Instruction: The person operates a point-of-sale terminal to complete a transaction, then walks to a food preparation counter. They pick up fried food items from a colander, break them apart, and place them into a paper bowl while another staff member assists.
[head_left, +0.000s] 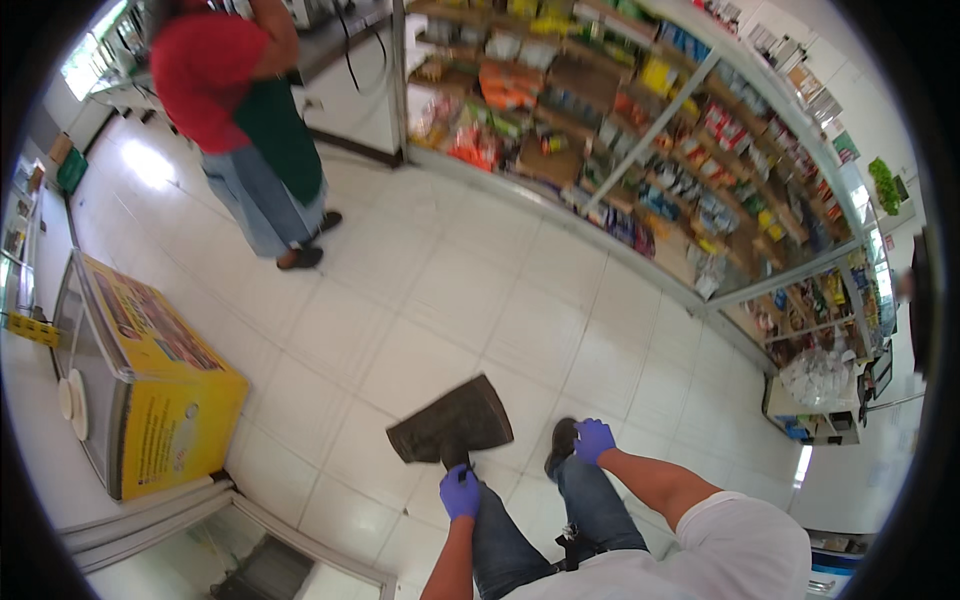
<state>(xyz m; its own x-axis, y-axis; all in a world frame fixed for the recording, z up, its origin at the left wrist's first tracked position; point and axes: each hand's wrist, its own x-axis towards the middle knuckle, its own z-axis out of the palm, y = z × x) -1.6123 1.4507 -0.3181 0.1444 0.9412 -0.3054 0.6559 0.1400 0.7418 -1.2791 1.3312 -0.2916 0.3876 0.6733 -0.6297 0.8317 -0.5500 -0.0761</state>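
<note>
Before my legs, a dark dustpan-like tool (450, 424) with a broad flared head is held above the white tiled floor. My left hand (459, 493), in a purple glove, is closed around its short dark neck. To the right, my right hand (594, 441), also gloved in purple, hangs over my dark shoe (562, 442). Its fingers look partly bent and no object shows in it; the palm side is hidden.
A glass display case (555, 196) with packaged goods runs along the right. At left stands a yellow chest freezer (180, 420), with a framed glass panel (247, 540) below it. A person in a red shirt (202, 75) and green apron stands ahead on the floor (420, 300).
</note>
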